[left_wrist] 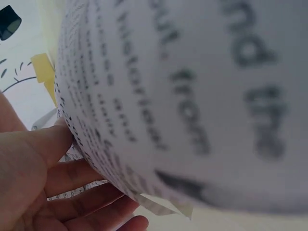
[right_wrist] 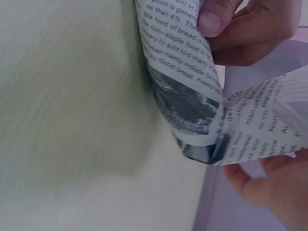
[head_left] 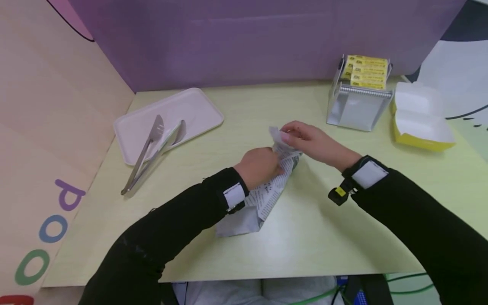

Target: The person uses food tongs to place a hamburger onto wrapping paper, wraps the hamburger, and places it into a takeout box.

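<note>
The left hand [head_left: 260,166] grips printed paper [head_left: 271,195], hiding part of it.

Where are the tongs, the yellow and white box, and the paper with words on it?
Metal tongs [head_left: 155,133]: head view, on one wide end.
Open takeout box [head_left: 422,143]: head view, on its yellow front wall.
Newsprint-patterned paper [head_left: 273,192]: head view, on its printed part.
</note>
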Demonstrator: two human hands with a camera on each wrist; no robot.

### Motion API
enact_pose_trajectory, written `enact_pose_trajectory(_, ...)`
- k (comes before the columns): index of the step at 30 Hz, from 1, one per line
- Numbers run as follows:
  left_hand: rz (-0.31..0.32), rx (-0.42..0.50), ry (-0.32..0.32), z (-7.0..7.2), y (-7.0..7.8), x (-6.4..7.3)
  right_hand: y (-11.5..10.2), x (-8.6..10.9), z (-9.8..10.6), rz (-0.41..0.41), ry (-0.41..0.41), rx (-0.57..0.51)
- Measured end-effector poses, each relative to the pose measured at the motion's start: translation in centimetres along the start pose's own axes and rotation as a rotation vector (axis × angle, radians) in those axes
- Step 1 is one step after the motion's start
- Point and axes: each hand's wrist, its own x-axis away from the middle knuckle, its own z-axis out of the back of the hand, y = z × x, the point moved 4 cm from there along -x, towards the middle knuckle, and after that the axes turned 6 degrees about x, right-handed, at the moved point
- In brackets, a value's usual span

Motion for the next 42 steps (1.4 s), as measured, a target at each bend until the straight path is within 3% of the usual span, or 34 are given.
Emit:
enact_pose_trajectory(4, 0.004, -0.025, -0.013, 0.0, 0.0, 0.0, 1.5, 0.1, -0.1, 0.002, -0.035, -0.025)
enact_pose_trajectory(6, 0.007, -0.044, -0.019, -0.1, 0.1, 0.0, 2.4, 0.2, -0.1, -0.024, -0.013, -0.054)
enact_pose_trajectory(10, 0.004, -0.062, -0.01, -0.3, 0.3, -0.1, 4.4, 0.3, -0.1, -0.127, 0.042, -0.043)
enact_pose_trajectory(14, 0.007, -0.083, -0.002, -0.4, 0.4, -0.1, 5.5, 0.1, -0.8, -0.195, -0.011, -0.037)
enact_pose_trajectory(17, 0.011, -0.087, -0.003, -0.4, 0.3, -0.1, 5.6, -0.2, -1.2, -0.209, -0.019, -0.069)
enact_pose_trajectory(25, 0.018, -0.101, -0.011, -0.3, 0.4, -0.3, 5.1, -1.0, -0.8, -0.229, 0.119, 0.028)
enact_pose_trajectory(28, 0.015, -0.115, -0.008, -0.2, 0.6, -0.4, 5.2, -1.3, -0.7, -0.252, 0.122, -0.047)
enact_pose_trajectory(32, 0.001, -0.125, -0.006, -0.3, 0.8, -0.6, 5.4, -1.3, -0.1, -0.289, 0.099, -0.228)
enact_pose_trajectory(34, -0.005, -0.129, -0.007, -0.4, 0.9, -0.5, 5.4, -1.1, 0.5, -0.294, 0.1, -0.258)
enact_pose_trajectory(38, 0.0, -0.122, -0.013, -0.2, 1.0, -0.4, 5.2, -0.7, 2.3, -0.321, 0.125, -0.203)
enact_pose_trajectory(42, 0.016, -0.098, -0.015, -0.1, 0.9, -0.3, 5.5, -0.8, 3.0, -0.332, 0.202, -0.145)
